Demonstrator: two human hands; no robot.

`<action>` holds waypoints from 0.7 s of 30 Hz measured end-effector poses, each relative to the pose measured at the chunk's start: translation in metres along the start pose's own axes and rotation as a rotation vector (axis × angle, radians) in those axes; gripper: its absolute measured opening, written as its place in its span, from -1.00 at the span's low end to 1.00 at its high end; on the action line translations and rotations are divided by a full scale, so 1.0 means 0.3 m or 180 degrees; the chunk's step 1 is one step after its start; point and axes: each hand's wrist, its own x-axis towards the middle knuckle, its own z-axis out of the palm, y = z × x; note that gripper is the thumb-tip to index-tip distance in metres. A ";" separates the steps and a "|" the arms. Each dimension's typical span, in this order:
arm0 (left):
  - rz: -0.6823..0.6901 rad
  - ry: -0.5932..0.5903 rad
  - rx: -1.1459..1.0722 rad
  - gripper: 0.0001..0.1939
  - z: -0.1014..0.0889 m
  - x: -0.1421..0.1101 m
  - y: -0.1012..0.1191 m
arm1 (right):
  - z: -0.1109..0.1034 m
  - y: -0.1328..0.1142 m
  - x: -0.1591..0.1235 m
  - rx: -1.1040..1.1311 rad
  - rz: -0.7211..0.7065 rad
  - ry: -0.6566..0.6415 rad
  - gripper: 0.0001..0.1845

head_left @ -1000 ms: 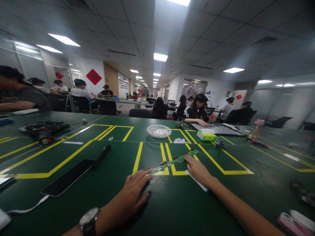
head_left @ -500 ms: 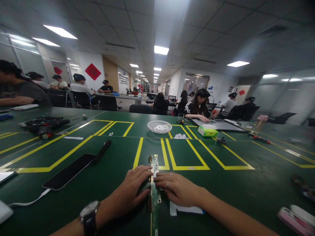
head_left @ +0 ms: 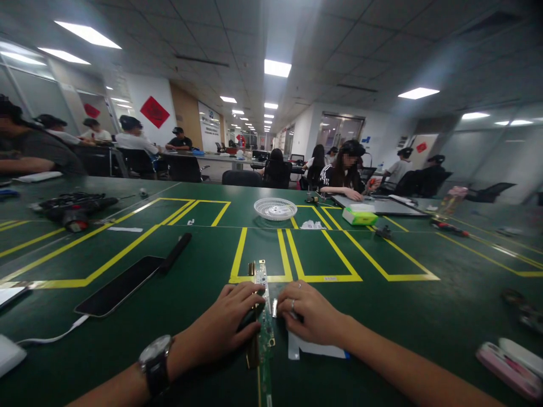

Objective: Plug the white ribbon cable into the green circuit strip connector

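Observation:
A long narrow green circuit board strip (head_left: 263,316) lies on the green table (head_left: 382,316), running from near me away toward the yellow lines. My left hand (head_left: 227,327), with a watch on its wrist, rests on the strip's left side, fingers curled over its edge. My right hand (head_left: 309,316), wearing a ring, presses on the strip's right side with bent fingers. A white paper slip (head_left: 311,350) lies under my right wrist.
A black phone (head_left: 121,285) on a white cable and a black pen-like tool (head_left: 176,251) lie to the left. A white mesh bowl (head_left: 275,208) and a green-white box (head_left: 360,215) sit farther off. A pink case (head_left: 507,370) lies at lower right. Other people sit at tables beyond.
The strip went from lying crosswise between my spread hands to pointing away from me. Both hands came together on it, and since half a second ago they hold nearly still.

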 end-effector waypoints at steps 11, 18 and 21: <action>0.0135 0.0145 -0.0063 -0.67 0.037 -0.003 -0.022 | -0.004 -0.012 0.004 0.0077 0.0072 0.0052 -0.81; 0.0126 0.0141 -0.0013 -0.69 0.038 0.001 -0.022 | -0.013 -0.017 0.009 0.0092 0.0076 0.0026 -0.81; 0.0079 0.0133 0.0040 -0.70 0.042 0.002 -0.021 | -0.011 -0.016 0.007 0.0085 0.0062 0.0054 -0.80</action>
